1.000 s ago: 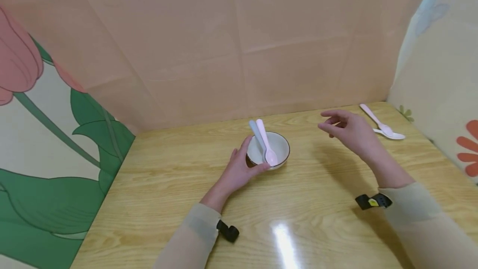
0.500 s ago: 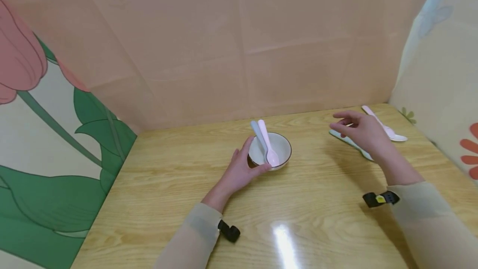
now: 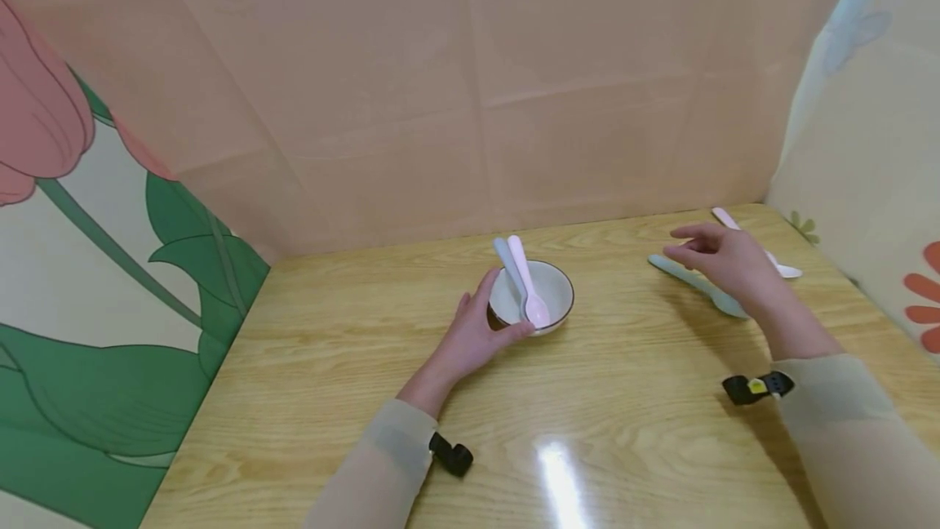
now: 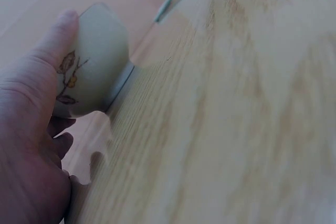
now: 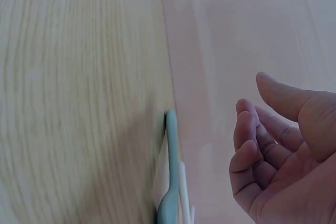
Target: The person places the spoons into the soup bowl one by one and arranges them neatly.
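Spoon-gathering is the step judged to be in hand. The left hand steadies a white bowl at mid-counter, thumb and fingers curled round its near wall; two spoons, one pale blue and one pink, already stand in it with handles leaning toward the back wall. The right hand hovers over a teal spoon lying flat on the counter, fingers loosely curled and holding nothing. A second pink spoon lies just behind that hand, partly hidden by it.

Next move, as judged: lower the fingertips to the teal handle, pinch it off the flat surface, and carry it across to the bowl. The handle lies low, so the pinch needs care.

Left wrist view alone shows a leaf motif on the bowl's outer wall and the thumb laid along it. Right wrist view shows the empty fingers clear of the teal handle; a pale sliver beside it is probably the other spoon.
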### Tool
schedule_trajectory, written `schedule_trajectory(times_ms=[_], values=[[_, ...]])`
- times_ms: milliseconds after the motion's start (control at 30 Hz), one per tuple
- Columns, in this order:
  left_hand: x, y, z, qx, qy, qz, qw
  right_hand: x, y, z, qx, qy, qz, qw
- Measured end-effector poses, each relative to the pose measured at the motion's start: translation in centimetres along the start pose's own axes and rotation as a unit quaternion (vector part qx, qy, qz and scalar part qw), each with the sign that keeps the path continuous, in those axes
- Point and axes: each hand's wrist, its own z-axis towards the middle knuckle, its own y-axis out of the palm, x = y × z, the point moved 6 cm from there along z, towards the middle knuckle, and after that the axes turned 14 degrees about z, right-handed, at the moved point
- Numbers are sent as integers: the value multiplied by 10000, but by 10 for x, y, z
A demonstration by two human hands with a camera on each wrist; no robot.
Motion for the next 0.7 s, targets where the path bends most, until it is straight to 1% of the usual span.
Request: schedule_trajectory(times_ms=[200, 400, 567, 700], values=[[0, -1, 0, 3, -21, 10, 10000, 12, -2, 3, -81, 47, 17, 10000], [-1, 0, -3, -35, -137, 6, 9999, 25, -3, 5, -258, 268, 43, 9993], [-1, -1, -3, -17, -100, -21, 9999, 32, -4, 6, -349, 311, 66, 9989], [-1, -2, -3, 1, -63, -24, 10000, 35, -6, 6, -344, 274, -122, 9990]])
